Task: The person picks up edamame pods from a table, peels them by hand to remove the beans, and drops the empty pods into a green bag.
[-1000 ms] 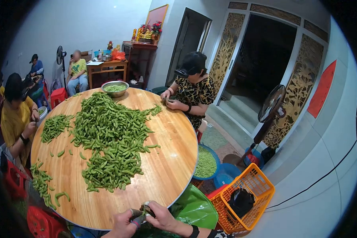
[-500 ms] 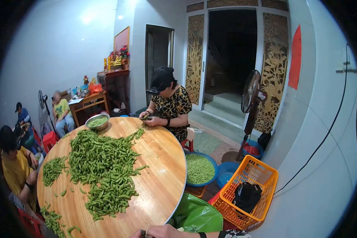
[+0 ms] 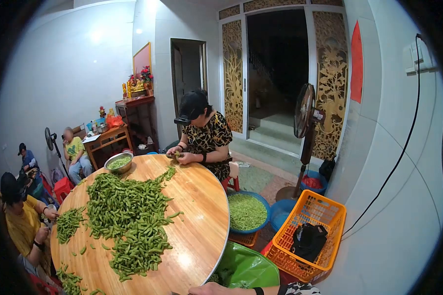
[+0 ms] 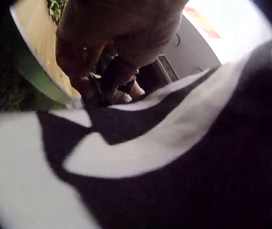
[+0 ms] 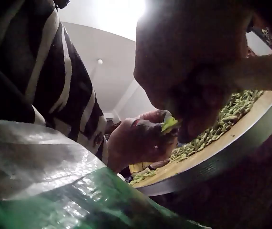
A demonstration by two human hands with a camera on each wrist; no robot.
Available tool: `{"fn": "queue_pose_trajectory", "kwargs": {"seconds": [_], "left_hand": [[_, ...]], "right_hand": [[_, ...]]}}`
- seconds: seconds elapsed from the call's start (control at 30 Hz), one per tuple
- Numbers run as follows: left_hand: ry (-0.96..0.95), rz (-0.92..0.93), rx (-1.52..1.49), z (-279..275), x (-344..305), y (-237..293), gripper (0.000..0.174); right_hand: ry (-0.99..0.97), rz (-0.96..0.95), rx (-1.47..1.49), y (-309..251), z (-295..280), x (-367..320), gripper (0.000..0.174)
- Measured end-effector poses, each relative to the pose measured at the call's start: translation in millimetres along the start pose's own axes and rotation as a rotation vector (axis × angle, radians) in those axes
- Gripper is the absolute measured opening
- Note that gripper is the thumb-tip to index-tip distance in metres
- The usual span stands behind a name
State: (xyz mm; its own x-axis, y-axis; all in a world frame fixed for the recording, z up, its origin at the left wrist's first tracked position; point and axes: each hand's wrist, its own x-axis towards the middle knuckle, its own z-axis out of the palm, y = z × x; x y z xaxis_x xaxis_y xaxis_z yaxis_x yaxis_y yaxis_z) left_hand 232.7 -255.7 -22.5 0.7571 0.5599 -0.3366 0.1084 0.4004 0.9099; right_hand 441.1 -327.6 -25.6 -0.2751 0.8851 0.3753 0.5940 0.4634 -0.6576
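Observation:
My two hands meet at the near rim of the round wooden table (image 3: 202, 206), just past the bottom edge of the head view, where only my right hand (image 3: 209, 290) shows. In the right wrist view my right hand (image 5: 183, 114) pinches a small green pod (image 5: 169, 124), and my left hand (image 5: 138, 138) curls onto its other end. The left wrist view shows my left hand (image 4: 102, 81) with curled fingers around a green bit (image 4: 94, 76), above my striped sleeve. A long heap of green pods (image 3: 128, 211) lies across the table.
A green bag (image 3: 246, 270) sits below the table's edge beside me. Right of it are a blue basin of shelled beans (image 3: 246, 211), an orange basket (image 3: 310, 236) and a standing fan (image 3: 305, 113). People (image 3: 204, 132) sit around the table; a metal bowl (image 3: 118, 162) stands at its far side.
The head view has tilted upward, so my hands have slid from the lower frame to its very bottom edge. They stay together on a pod.

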Motion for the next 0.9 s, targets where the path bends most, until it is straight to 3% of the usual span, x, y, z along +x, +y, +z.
{"fn": "queue_pose_trajectory", "kwargs": {"seconds": [0.13, 0.2, 0.3, 0.4, 0.43, 0.5, 0.6, 0.67, 0.73, 0.8, 0.9], "left_hand": [[0.281, 0.461, 1.116, -78, -1, 35, 0.026], [0.707, 0.416, 1.509, -84, -9, 65, 0.025], [0.846, 0.387, 1.38, -127, 16, 63, 0.03], [0.689, 0.431, 1.261, -137, 44, 47, 0.034], [0.728, 0.409, 1.309, -129, 47, 45, 0.03], [0.687, 0.419, 1.326, -129, 55, 43, 0.029], [0.685, 0.463, 1.295, -123, 58, 29, 0.024], [0.629, 0.502, 1.248, -118, 51, 30, 0.017], [0.647, 0.542, 1.138, -125, 56, 17, 0.01], [0.643, 0.465, 0.649, -133, 52, 11, 0.009], [0.78, 0.417, 0.661, -110, 38, 37, 0.01]], "right_hand": [[-0.104, 0.0, 0.07, 6, -3, 1, 0.015], [-0.19, 0.001, 0.141, 1, -5, 3, 0.019], [-0.179, 0.056, 0.168, 0, -2, 4, 0.024], [-0.063, 0.045, 0.406, 5, 7, 9, 0.027], [-0.067, 0.044, 0.407, 0, 4, 9, 0.027], [-0.042, 0.378, 0.879, -14, -3, 8, 0.029], [0.012, 0.526, 1.093, 0, 10, 6, 0.03], [0.006, 0.529, 1.087, 10, 15, 4, 0.031], [-0.068, 0.702, 1.162, 22, 24, 0, 0.021], [-0.033, 0.736, 1.175, 0, 16, 5, 0.03], [-0.11, 0.822, 1.051, 2, 24, 6, 0.028]]}}
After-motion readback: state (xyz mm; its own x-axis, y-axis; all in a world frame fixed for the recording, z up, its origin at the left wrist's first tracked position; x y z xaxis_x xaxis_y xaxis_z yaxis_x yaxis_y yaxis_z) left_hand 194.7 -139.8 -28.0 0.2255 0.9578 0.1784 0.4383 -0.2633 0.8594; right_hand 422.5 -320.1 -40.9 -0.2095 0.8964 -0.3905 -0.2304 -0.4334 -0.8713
